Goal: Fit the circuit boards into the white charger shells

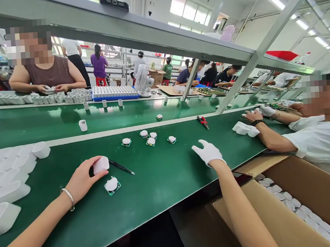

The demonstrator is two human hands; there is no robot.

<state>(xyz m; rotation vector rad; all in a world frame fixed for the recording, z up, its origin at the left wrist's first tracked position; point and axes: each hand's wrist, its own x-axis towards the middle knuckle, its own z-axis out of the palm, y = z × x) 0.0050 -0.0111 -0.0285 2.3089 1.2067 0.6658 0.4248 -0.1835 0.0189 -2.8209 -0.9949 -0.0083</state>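
My left hand [86, 176], bare with a silver bangle at the wrist, grips a white plastic housing [101, 165] between thumb and fingers, just above the green bench. Beside it lie black tweezers [121, 166], partly hidden behind the housing. Just in front sits a small green circuit board [112, 185] with a round white part on top. My right hand [209, 152], in a white glove, is over the bench with thumb and fingers apart and nothing in it. Several more such boards [151, 141] lie between and beyond my hands.
White housings [10, 170] stand grouped at the left. Red-handled pliers [202, 122] lie near the pale divider strip. At right, a co-worker [310, 136] works beside white housings [246, 129]; an open carton [297, 200] of white pieces stands below. A metal shelf beam [175, 28] crosses overhead.
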